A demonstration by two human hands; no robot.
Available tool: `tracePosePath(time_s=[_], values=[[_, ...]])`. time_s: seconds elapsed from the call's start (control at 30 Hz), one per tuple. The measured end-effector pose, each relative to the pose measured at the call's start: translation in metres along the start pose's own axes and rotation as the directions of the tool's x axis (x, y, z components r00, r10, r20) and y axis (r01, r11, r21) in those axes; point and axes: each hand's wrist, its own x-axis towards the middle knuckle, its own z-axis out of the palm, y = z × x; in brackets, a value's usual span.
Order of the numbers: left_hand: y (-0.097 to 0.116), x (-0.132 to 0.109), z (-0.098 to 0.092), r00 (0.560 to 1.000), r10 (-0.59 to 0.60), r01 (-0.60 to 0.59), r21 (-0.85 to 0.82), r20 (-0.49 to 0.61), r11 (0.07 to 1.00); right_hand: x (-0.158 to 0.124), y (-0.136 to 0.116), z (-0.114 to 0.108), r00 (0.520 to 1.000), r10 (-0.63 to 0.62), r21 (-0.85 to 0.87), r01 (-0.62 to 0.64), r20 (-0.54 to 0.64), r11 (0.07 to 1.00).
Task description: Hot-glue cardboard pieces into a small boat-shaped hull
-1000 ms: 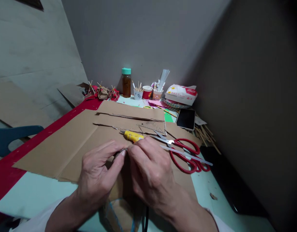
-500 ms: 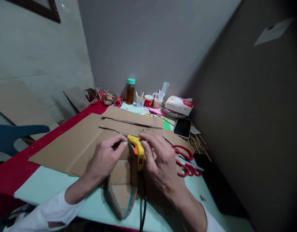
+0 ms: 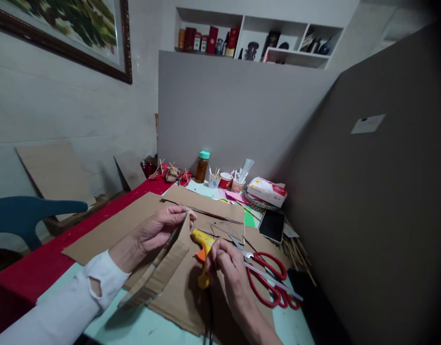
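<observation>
My left hand pinches the upper end of a long, folded cardboard piece with a pointed end and blue lines. The piece is tilted up off the table, its side facing me. A yellow glue gun with an orange trigger is to its right, nozzle pointing away and left, with a black cord below. My right hand is closed at the gun's right side, its curled fingers against the body; their grip is partly hidden. Red-handled scissors lie just right of this hand, with a translucent glue stick across them.
Flat cardboard sheets cover the table's middle. Along the back stand a bottle, cups of sticks and pens and a tissue pack. A phone lies at right. A grey partition borders the right side.
The view has tilted up. The cardboard piece, earlier lying lengthwise before me, has been lifted and turned onto its side to the left. My right hand's fingers have curled in against the glue gun.
</observation>
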Motion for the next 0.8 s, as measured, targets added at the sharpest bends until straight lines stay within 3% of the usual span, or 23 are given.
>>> tracePosePath(time_s=[0.17,0.27,0.37,0.47,0.57,0.67,0.8], values=[[0.000,0.006,0.011,1.000,0.017,-0.017,0.018,0.013,1.000,-0.005,-0.011,0.005,0.995,0.062,0.019,-0.064,0.080,0.998],[0.002,0.007,0.025,0.995,0.069,-0.062,0.079,-0.079,0.995,-0.006,-0.016,0.006,0.991,0.076,0.013,-0.078,0.106,0.997],[0.001,0.008,0.040,0.972,0.157,-0.115,0.225,-0.176,0.968,-0.003,-0.009,0.006,0.998,0.066,-0.105,-0.063,0.022,0.992],[0.001,0.007,0.051,0.947,0.268,-0.167,0.446,-0.174,0.879,0.001,0.006,0.003,0.991,-0.064,-0.294,0.026,-0.121,0.955],[0.007,0.006,0.054,0.947,0.311,-0.197,0.626,-0.078,0.755,0.003,0.015,-0.003,0.978,-0.143,-0.400,0.071,-0.153,0.914],[0.019,0.007,0.047,0.953,0.301,-0.174,0.746,-0.037,0.643,0.005,0.013,-0.010,0.975,-0.168,-0.480,0.079,-0.145,0.873],[0.038,0.010,0.029,0.936,0.339,-0.107,0.834,-0.100,0.542,0.007,0.004,-0.016,0.970,-0.182,-0.550,0.063,-0.164,0.833]])
